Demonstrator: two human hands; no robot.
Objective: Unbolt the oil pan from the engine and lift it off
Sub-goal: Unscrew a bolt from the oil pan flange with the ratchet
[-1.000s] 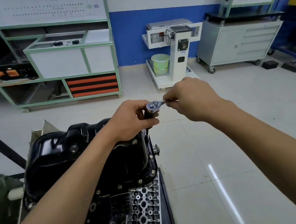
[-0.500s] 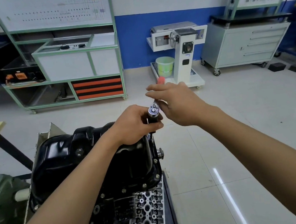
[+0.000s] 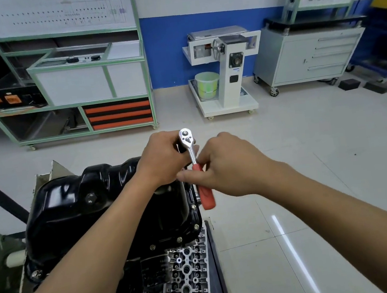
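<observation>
Black and glossy, the pressed-metal oil pan (image 3: 71, 199) sits uppermost on the grey cast engine (image 3: 187, 277), with small flange bolts (image 3: 195, 227) showing along its near edge. At the pan's far right corner the left hand (image 3: 164, 160) is wrapped round the neck under the head of a chrome ratchet with a red handle (image 3: 185, 136), and the right hand (image 3: 226, 164) is curled on the upper part of the handle. To do this well, I judge the left hand should press straight down so the drive stays square on the bolt, while the right swings the handle in short, even arcs. The socket and the bolt are hidden under the left hand, so their seating cannot be told, and the left forearm covers much of the flange.
</observation>
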